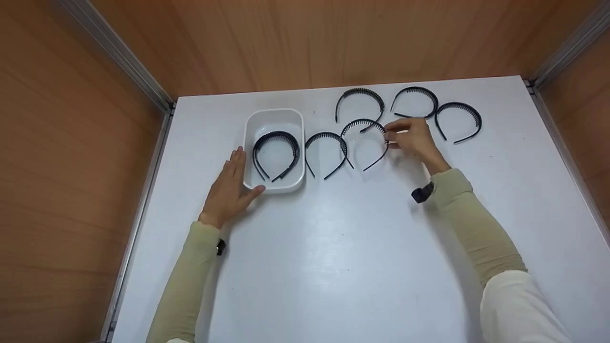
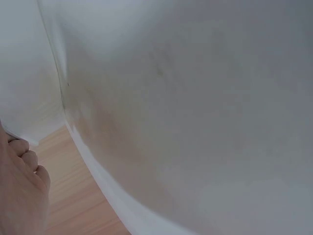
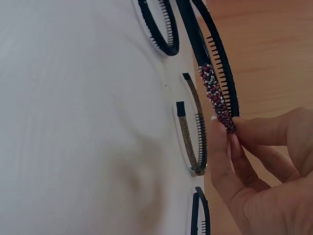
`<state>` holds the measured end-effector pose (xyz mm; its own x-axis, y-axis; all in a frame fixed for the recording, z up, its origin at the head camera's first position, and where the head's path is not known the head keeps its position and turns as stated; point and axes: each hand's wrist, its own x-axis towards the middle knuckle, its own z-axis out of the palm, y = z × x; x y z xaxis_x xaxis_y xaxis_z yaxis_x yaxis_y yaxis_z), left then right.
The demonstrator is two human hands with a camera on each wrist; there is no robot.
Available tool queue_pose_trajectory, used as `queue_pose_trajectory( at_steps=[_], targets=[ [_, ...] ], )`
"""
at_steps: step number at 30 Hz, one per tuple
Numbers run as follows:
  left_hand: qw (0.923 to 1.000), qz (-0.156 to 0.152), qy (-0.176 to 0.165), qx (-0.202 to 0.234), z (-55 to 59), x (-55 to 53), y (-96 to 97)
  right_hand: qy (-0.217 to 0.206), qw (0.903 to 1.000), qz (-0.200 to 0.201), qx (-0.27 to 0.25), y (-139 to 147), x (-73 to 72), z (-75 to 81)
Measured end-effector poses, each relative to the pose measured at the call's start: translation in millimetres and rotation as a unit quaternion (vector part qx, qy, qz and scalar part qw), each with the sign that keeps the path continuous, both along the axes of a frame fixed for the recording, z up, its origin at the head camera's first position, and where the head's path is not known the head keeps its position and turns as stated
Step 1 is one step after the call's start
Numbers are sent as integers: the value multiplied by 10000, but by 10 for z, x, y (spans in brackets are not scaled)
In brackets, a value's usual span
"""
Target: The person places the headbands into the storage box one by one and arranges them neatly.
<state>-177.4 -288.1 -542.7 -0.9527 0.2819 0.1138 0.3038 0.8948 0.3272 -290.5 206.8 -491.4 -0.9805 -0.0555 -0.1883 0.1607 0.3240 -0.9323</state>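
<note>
My right hand (image 1: 413, 140) pinches the right side of a toothed black headband (image 1: 377, 161). In the right wrist view, red and pale beads cover part of this headband (image 3: 211, 88), and the thumb and fingers (image 3: 224, 169) close around its beaded section. My left hand (image 1: 226, 195), fingers extended, rests against the left side of a white tub (image 1: 274, 190), its thumb near the front corner. Inside the tub lie overlapping black headbands (image 1: 296, 155); their exact count is unclear. In the left wrist view only some curled fingertips (image 2: 30, 160) show beside a large white surface.
One headband (image 1: 327, 134) lies between the tub and the held one, overlapping the latter in view. Others lie behind: one at the back (image 1: 362, 90), two touching or nearly so farther right (image 1: 435, 101) (image 1: 478, 119). Wooden panels (image 1: 305, 43) border the white table (image 1: 333, 267).
</note>
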Motion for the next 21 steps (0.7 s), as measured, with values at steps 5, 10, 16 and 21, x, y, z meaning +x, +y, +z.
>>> queue_pose_trajectory(
  at_steps=[5,10,16,21],
  targets=[
    [10000,3,41,13,0,-3,-2,-74,9999,28,-126,-66,4,44],
    [10000,48,-15,18,-5,2,-1,-64,9996,35,-276,-136,-14,65],
    [10000,35,34,1,-14,5,-4,-28,9989,69,-465,-213,-24,95],
    [10000,-11,82,17,-12,2,-4,-78,9972,90,-732,-272,-38,134]
  ],
)
